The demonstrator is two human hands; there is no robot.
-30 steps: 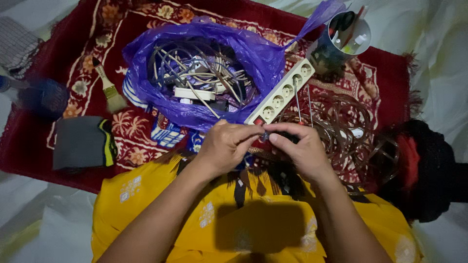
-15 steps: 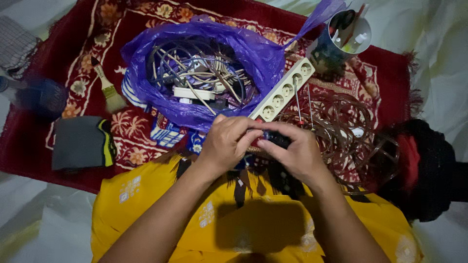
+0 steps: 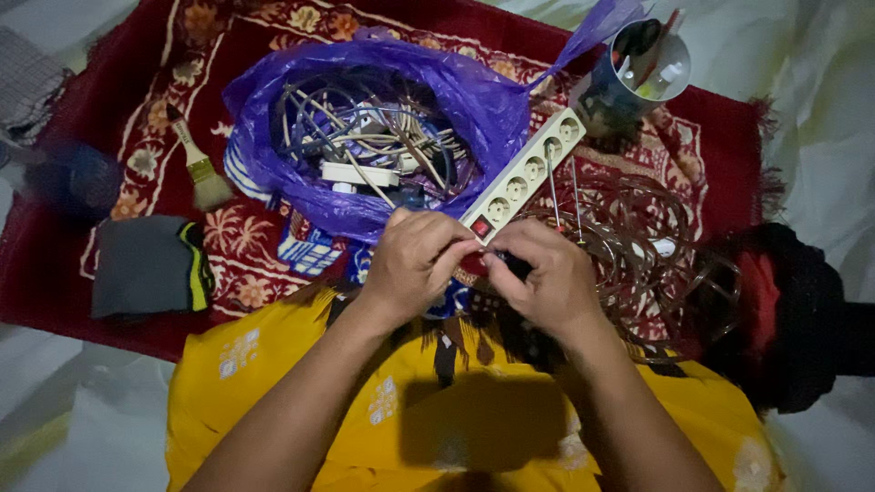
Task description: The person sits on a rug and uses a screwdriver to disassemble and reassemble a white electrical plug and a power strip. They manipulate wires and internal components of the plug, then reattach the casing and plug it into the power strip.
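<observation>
I saw a small dark part (image 3: 516, 265) pinched between both hands at the centre of the frame, just below the near end of the power strip (image 3: 527, 173). What the part was I could not tell; most of it was hidden. The left hand (image 3: 415, 260) had its fingers (image 3: 444, 239) curled shut over the part from the left, and the right hand (image 3: 545, 276) closed its fingers on it from the right, thumbs meeting in the middle. Both hands hovered over a yellow cloth (image 3: 383, 410) that filled the lower part of the frame.

The strip was white with a red switch at its near end and ran diagonally up to the right, touching the hands at that end. Left of it, in the upper middle, a purple bag (image 3: 474, 100) lay open, full of tangled cables (image 3: 365, 137) and a white plug block. Right of the strip lay a coil of brown wire (image 3: 638, 228), with two thin metal rods standing up near it. At the upper right a cup (image 3: 638, 77) held pens and tools, close to the strip's far end.

All of this lay on a red patterned rug (image 3: 146, 164). A brush (image 3: 196, 164) lay on the rug to the left of the bag, and a grey cloth with a yellow edge (image 3: 150, 264) lay below it. A dark red-and-black bundle (image 3: 784, 310) was at the right edge.
</observation>
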